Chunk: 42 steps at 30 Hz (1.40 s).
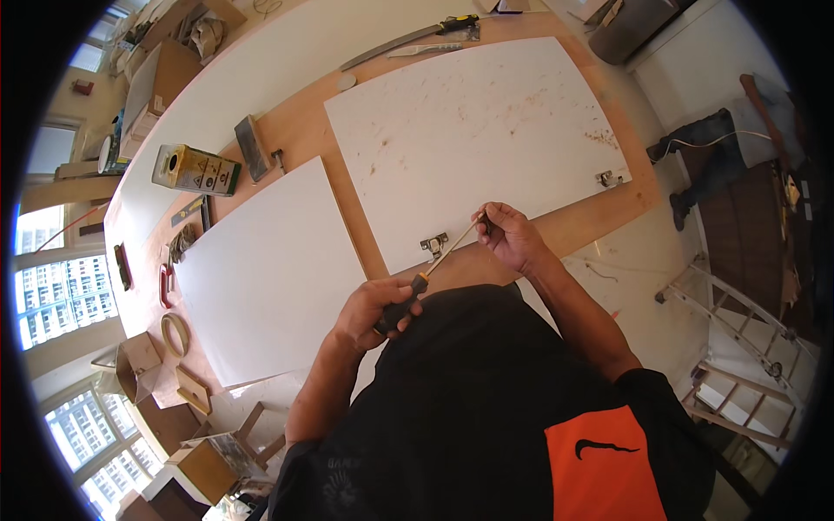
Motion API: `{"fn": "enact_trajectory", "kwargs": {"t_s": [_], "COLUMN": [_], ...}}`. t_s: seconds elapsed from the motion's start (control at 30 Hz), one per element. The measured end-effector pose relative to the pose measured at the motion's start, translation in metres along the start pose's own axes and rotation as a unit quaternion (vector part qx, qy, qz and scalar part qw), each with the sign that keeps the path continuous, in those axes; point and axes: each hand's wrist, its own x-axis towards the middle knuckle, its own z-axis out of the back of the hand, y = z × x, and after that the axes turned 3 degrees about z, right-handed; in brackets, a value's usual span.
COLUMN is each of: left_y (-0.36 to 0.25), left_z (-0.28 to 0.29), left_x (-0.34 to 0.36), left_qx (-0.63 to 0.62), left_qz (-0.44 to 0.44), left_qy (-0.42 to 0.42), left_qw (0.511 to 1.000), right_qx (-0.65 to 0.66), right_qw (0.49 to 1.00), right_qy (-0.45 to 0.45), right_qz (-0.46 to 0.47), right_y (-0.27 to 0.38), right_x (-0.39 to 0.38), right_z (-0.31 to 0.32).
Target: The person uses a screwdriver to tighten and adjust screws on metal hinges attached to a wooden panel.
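The tabletop (640,184) bears two white panels (269,269) and, near its left edge, one can (198,172). The left hand (372,309) has its fingers around one screwdriver (423,278), across the right panel's near edge; the right hand (512,236) pinches one dark piece (485,224) at its tip. Two hinges (433,244) sit by that panel's near corners.

A screwdriver (421,282) with a dark handle and yellow collar is held aslant, its tip beside a small, partly hidden dark piece (486,225). A metal hinge (432,245) sits near a white board's (473,130) edge.
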Motion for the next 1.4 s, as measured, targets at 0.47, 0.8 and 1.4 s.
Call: {"fn": "enact_trajectory", "kwargs": {"t_s": [0.47,0.8,1.4], "left_y": [-0.007,-0.025,-0.069], "left_z": [-0.029,-0.047,-0.057], "left_x": [-0.046,-0.071,-0.035], "left_qx": [0.332,0.464,0.619], "left_qz": [-0.118,-0.056,-0.03], "left_qy": [-0.252,-0.361,-0.303], "left_qw": [0.901,0.807,0.724], "right_qx": [-0.49,-0.719,-0.756], "right_qw": [0.865,0.685,0.61], "right_qy": [-0.083,0.028,0.163], "right_qz": [0.071,0.114,0.173], "right_y": [-0.032,-0.057,-0.059], "right_x": [0.012,0.067,0.066], "right_z": [0.026,0.007,0.019]}}
